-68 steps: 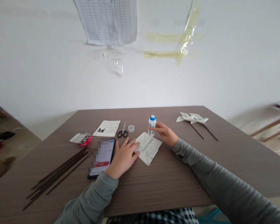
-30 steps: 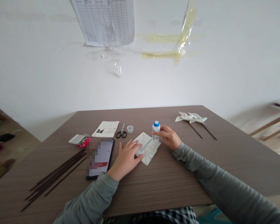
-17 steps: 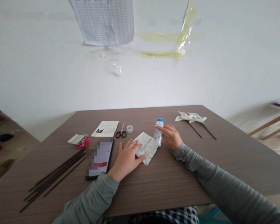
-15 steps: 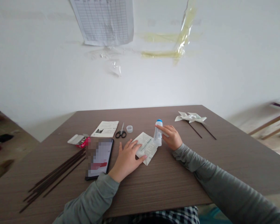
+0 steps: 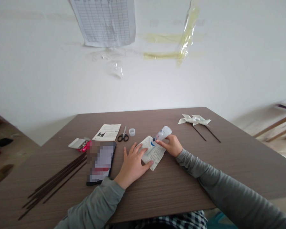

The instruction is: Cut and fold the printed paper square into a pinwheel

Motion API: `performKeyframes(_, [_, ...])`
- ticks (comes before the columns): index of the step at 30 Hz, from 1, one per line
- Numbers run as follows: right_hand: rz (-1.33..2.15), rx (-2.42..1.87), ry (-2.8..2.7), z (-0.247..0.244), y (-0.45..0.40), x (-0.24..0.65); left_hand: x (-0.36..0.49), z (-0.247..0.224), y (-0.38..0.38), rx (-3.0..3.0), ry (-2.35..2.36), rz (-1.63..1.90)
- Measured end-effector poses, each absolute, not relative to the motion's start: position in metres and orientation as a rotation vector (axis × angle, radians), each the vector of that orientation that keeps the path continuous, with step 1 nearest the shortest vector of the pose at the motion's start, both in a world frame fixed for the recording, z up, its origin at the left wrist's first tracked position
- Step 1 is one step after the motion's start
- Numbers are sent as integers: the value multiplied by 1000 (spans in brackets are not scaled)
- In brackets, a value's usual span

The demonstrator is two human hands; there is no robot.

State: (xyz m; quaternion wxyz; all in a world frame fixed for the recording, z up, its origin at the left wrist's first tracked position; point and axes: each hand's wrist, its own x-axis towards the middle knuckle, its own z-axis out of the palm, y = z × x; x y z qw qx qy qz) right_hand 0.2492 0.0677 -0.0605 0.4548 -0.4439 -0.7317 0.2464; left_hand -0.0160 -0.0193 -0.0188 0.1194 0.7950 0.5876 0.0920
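My right hand (image 5: pixel 172 145) is closed around a clear glue bottle (image 5: pixel 166 130). The bottle is tilted with its blue end down on a folded piece of printed paper (image 5: pixel 154 155). Spread fingers of my left hand (image 5: pixel 134 163) lie flat on the left side of that paper, pressing it to the table. A small clear round cap (image 5: pixel 132 132) and black-handled scissors (image 5: pixel 123 136) lie just beyond my left hand.
A phone (image 5: pixel 101 163) lies left of my left hand, beside several dark sticks (image 5: pixel 58 178). Behind them are an open red-and-white box (image 5: pixel 81 144) and another printed paper (image 5: pixel 107 132). Paper pinwheels (image 5: pixel 194 120) on sticks lie at the table's (image 5: pixel 228 165) back right.
My right hand has turned the glue bottle over, from blue end up to blue end down, onto the paper. My left hand and the paper have shifted slightly right.
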Motion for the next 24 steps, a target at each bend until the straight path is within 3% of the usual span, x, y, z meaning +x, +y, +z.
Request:
performKeyframes(5, [624,-1208,-1898,-57,64,239,-13,-19,-19,2318,1733,213])
performKeyframes(12, [396,-1482,-2108,-40,56,225,-9,-15,-20,2301,1755,179])
performKeyframes(24, [257,-1575,-2296,-19,44,215,-13,-19,-18,2323,1788,207])
